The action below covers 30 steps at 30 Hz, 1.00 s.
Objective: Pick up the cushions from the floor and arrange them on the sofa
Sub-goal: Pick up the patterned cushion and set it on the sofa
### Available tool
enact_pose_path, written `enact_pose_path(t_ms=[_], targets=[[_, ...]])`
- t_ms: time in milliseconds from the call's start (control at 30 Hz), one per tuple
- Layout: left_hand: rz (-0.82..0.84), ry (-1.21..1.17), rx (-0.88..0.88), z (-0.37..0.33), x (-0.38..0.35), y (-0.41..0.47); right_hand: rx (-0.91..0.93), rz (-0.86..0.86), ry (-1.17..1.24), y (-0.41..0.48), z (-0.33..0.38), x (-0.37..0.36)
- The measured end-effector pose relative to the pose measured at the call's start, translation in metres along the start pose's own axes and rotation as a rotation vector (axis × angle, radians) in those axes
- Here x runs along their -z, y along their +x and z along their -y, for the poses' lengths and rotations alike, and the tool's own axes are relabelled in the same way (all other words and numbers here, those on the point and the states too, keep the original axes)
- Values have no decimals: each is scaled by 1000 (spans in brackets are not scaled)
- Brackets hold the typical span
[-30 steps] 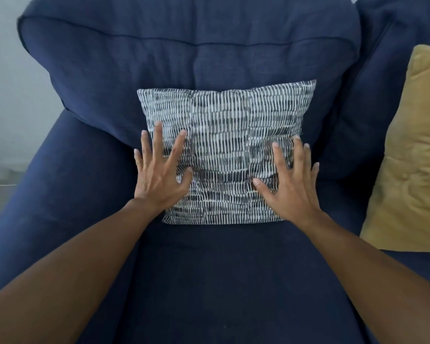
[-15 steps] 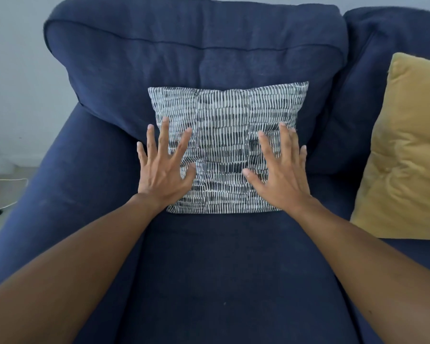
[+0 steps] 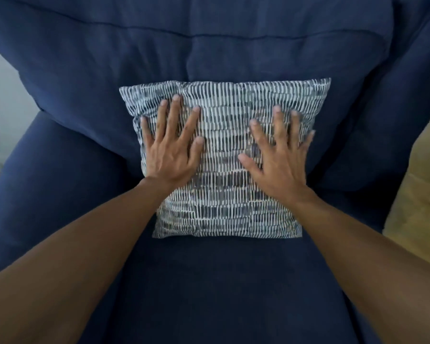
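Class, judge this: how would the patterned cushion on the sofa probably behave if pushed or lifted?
The patterned cushion is probably soft: its cover wrinkles around the left hand and right hand. Likely floppy and light, since it leans slumped against the sofa back. Unlikely to roll, being flat and square.

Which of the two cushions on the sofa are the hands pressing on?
The black-and-white patterned cushion, leaning against the blue sofa back. Both hands lie flat on it, fingers spread. The yellow cushion at the right edge is untouched.

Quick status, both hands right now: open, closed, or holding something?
Left hand: open, fingers spread, flat on the patterned cushion, gripping nothing.
Right hand: open, fingers spread, flat on the same cushion, gripping nothing.
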<state>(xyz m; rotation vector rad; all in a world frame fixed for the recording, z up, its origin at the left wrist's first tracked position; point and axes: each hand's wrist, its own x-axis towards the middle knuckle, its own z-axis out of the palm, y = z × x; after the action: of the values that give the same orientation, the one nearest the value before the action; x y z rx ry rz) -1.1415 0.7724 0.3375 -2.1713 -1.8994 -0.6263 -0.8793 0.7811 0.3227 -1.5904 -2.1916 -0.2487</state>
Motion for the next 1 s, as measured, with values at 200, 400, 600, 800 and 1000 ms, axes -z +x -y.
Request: enact_pose_path(t_ms=[200,400,600,800,1000], targets=[[-48,-12,108,26,3,1,-121,47,-6,-7,-49,8],[-51,-81,98,38,20,-59,-312,43,100,-53,-34,31],[-61,-48,-16,3,-10,-112,15,-37,64,-89,37,-5],[-103,8,14,-9,-51,-82,150,-124,-45,-77,33,-54],[-86,21,14,10,-54,-60,120,-79,-120,-67,-9,-54]])
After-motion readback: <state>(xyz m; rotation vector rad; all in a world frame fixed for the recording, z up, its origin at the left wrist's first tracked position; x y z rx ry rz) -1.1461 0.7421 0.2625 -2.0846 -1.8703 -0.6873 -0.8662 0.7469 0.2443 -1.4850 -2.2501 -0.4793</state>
